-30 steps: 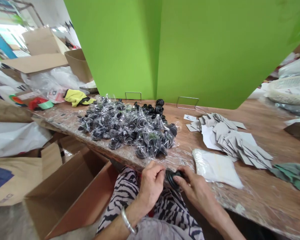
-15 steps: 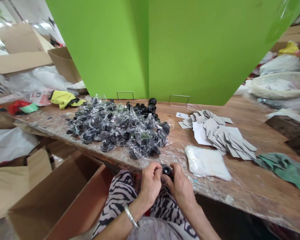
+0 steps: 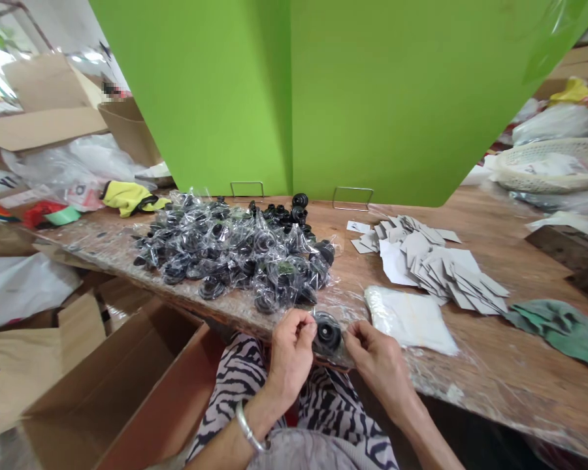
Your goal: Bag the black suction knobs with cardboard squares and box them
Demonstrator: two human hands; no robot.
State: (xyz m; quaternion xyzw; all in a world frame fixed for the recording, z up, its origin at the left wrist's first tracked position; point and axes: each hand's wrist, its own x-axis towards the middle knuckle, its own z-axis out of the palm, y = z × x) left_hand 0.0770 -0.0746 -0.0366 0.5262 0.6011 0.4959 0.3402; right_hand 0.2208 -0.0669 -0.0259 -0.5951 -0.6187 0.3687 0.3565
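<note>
A black ringed rubber part (image 3: 327,331) sits inside a clear plastic bag (image 3: 337,358) at the table's front edge. On its left side, my left hand (image 3: 293,349) pinches the bag between thumb and fingers. My right hand (image 3: 378,356) grips the opposite side, also in a closed pinch. Just beyond my hands spreads a heap of similar black parts in clear bags (image 3: 235,245). Loose unbagged black parts (image 3: 298,212) lie at the back of that heap. A flat stack of clear bags (image 3: 414,320) rests to the right of my right hand.
Grey card pieces (image 3: 451,277) are piled on the right, near a green cloth (image 3: 558,329). A green panel (image 3: 372,98) stands along the table's back. An open cardboard box (image 3: 112,378) is below on the left. A yellow-black cloth (image 3: 130,198) lies at the far left.
My right hand has moved right, away from my left hand. The black part, earlier mostly covered between my fingers, now shows face-up in the bag between both hands.
</note>
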